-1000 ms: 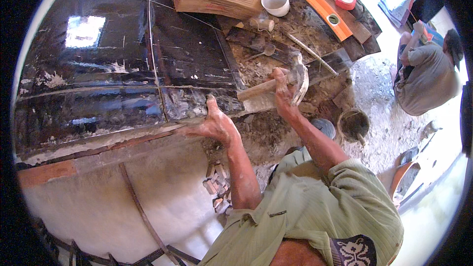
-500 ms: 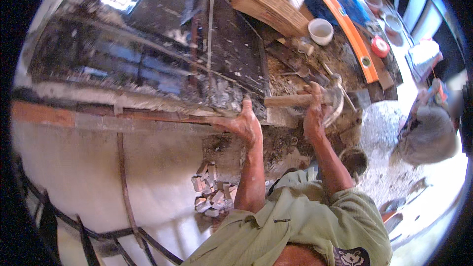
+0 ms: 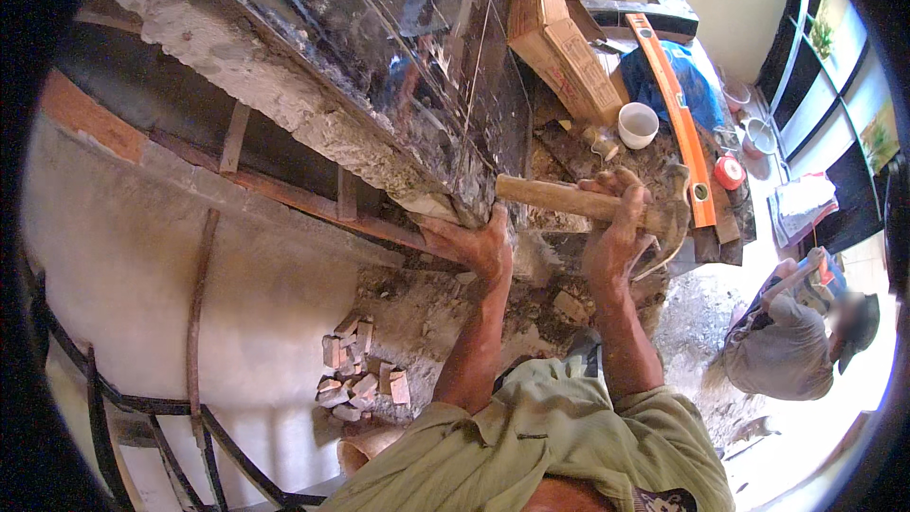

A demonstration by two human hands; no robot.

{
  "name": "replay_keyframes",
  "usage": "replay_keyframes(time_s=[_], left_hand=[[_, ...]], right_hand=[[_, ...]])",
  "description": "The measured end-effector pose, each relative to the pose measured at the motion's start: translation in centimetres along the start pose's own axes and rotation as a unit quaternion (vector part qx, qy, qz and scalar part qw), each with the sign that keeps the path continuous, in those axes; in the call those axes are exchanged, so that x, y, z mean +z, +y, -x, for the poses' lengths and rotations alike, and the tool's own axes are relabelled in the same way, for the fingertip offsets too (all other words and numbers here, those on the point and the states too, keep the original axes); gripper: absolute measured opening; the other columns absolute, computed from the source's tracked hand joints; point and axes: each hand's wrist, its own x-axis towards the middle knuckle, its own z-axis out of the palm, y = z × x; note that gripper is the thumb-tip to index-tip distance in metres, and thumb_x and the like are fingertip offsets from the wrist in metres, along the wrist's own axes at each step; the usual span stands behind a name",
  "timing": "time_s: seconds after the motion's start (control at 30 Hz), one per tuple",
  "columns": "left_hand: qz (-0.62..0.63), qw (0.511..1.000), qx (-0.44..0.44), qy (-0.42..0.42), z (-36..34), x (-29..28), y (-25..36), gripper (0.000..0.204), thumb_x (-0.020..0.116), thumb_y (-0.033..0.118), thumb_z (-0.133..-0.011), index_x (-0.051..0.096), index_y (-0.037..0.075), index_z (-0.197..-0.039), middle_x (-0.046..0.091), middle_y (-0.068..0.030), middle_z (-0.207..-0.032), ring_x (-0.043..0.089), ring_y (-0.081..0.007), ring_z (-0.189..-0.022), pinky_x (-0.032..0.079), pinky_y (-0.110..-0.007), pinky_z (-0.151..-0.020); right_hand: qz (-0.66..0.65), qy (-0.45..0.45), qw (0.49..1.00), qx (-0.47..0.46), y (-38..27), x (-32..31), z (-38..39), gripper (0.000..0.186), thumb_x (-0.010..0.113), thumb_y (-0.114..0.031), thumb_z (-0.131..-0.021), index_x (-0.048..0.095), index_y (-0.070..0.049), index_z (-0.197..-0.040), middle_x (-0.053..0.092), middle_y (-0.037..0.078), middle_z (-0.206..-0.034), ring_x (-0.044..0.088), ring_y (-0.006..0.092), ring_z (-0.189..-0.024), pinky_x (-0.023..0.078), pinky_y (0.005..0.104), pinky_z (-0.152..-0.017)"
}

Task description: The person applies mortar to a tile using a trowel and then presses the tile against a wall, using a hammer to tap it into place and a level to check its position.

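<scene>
A glossy black tiled slab [image 3: 427, 95] with a rough mortar edge spans the upper left and middle. My left hand [image 3: 479, 245] grips its near corner, the thumb up against the end and the fingers partly hidden under the edge. My right hand [image 3: 616, 228] is wrapped round the wooden handle of a hammer [image 3: 550, 197], close to the head. The handle lies level and its free end meets the slab's corner, just above my left thumb. The hammer's head [image 3: 678, 213] points away to the right.
Wooden props [image 3: 235, 137] stand between slab and brick ledge [image 3: 90, 118]. Beyond my right hand lie a cardboard box [image 3: 569, 57], a white bowl [image 3: 638, 125], an orange spirit level [image 3: 673, 114] and a red tape measure [image 3: 729, 173]. Broken bricks [image 3: 360, 370] lie below. Another person [image 3: 782, 341] is at right.
My view has shifted, and more of the gap beneath the slab shows. The hammer's handle end has come to the slab's corner by my left thumb. The other person shows more fully.
</scene>
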Motion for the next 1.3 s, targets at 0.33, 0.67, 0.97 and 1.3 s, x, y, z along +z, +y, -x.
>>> replay_keyframes(time_s=[0.33,0.67,0.97,1.3], left_hand=[[-0.042,0.999,-0.004,0.012,0.7,0.6,-2.5,0.117,0.082,0.028,-0.056,0.008,-0.01,-0.139,0.025,-0.0327,-0.133,0.025,-0.0463,-0.122,0.019,-0.057,-0.101],[-0.011,0.996,-0.081,-0.039,0.4,-0.1,-0.7,0.116,0.079,0.015,-0.06,0.0,-0.009,-0.14,0.013,-0.0314,-0.141,0.015,-0.0416,-0.132,0.012,-0.049,-0.11],[-0.027,0.996,-0.078,-0.033,0.5,-0.4,-0.1,0.116,0.079,0.016,-0.059,0.0,-0.01,-0.14,0.011,-0.0326,-0.142,0.012,-0.0438,-0.133,0.008,-0.05,-0.11],[-0.041,0.997,-0.048,-0.038,0.3,-0.5,-0.1,0.113,0.081,0.018,-0.058,0.007,-0.01,-0.139,0.017,-0.0333,-0.137,0.021,-0.0464,-0.127,0.017,-0.051,-0.107]], right_hand=[[-0.014,-0.008,1.0,0.021,1.3,-0.5,0.7,0.036,0.041,-0.03,-0.097,0.049,0.001,-0.114,0.057,0.012,-0.097,0.062,0.0257,-0.085,0.051,0.0408,-0.079],[-0.009,0.049,0.999,-0.013,1.8,-0.5,-1.6,0.033,0.048,-0.028,-0.095,0.054,0.001,-0.106,0.062,0.012,-0.091,0.063,0.0223,-0.077,0.053,0.0374,-0.07],[0.08,0.0,0.996,0.036,2.7,0.0,-3.0,0.035,0.047,-0.033,-0.095,0.053,-0.001,-0.109,0.063,0.012,-0.086,0.065,0.0224,-0.078,0.052,0.035,-0.07],[0.307,0.002,0.951,-0.046,3.8,-7.6,-6.1,0.033,0.054,-0.031,-0.092,0.055,0.0,-0.105,0.063,0.01,-0.088,0.059,0.0191,-0.079,0.046,0.0335,-0.074]])
